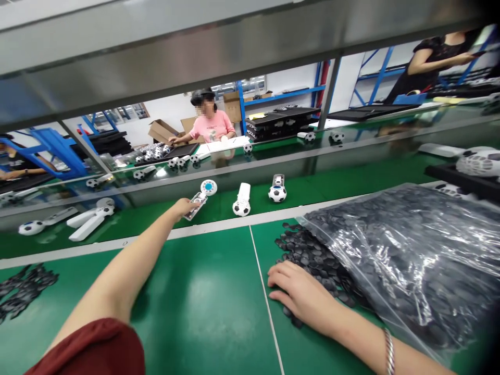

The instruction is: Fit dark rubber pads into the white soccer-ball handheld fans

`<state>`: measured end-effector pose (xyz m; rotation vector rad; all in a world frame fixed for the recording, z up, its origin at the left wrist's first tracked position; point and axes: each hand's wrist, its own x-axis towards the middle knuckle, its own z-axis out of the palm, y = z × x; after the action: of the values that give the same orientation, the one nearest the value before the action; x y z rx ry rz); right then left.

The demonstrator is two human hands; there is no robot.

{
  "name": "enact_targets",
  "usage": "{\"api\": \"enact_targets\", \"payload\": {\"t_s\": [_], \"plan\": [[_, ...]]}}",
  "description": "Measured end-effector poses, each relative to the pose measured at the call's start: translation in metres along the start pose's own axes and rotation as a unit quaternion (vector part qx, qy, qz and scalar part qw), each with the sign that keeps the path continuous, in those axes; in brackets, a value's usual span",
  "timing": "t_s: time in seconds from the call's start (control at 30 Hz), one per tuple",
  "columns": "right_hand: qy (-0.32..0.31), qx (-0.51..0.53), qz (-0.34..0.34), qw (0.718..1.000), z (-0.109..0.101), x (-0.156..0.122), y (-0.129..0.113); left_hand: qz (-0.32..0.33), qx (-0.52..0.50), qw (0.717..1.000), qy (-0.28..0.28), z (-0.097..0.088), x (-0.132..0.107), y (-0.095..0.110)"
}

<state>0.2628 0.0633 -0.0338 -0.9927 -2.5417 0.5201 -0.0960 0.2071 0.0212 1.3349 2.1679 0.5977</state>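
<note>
My left hand (184, 207) is stretched out over the green belt, its fingers closed on the handle of a white handheld casing (197, 204). That casing has an open, hollow handle and a round head with a blue centre. On the belt to its right are a white football-patterned unit (241, 207) and another football-headed unit (277, 193). My right hand (299, 291) rests on the green table, fingers bent and apart, beside a heap of small black pieces (312, 255). Nothing shows in its fingers, though the underside is hidden.
A clear plastic bag (406, 255) full of black pieces covers the table's right side. More black pieces (25, 289) lie at far left. Football units (91, 219) sit along the belt. A metal beam (234, 52) crosses overhead. A person in pink (213, 125) sits across the line.
</note>
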Motion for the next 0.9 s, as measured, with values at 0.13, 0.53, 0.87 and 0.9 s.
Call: {"api": "enact_targets", "payload": {"t_s": [0.13, 0.53, 0.87, 0.9], "plan": [[0.013, -0.067, 0.024, 0.997, 0.001, -0.004, 0.005, 0.005, -0.071, 0.997, -0.005, -0.05, -0.063, -0.042], [0.035, -0.217, -0.015, 0.975, 0.012, -0.006, 0.012, -0.135, -0.005, 0.985, 0.11, -0.099, -0.236, -0.223], [-0.014, -0.171, -0.045, 0.984, 0.006, -0.011, 0.014, 0.187, 0.187, 0.96, 0.092, -0.053, -0.242, -0.165], [-0.022, -0.169, -0.044, 0.984, 0.005, -0.011, 0.016, 0.196, 0.174, 0.962, 0.082, -0.045, -0.242, -0.155]]}}
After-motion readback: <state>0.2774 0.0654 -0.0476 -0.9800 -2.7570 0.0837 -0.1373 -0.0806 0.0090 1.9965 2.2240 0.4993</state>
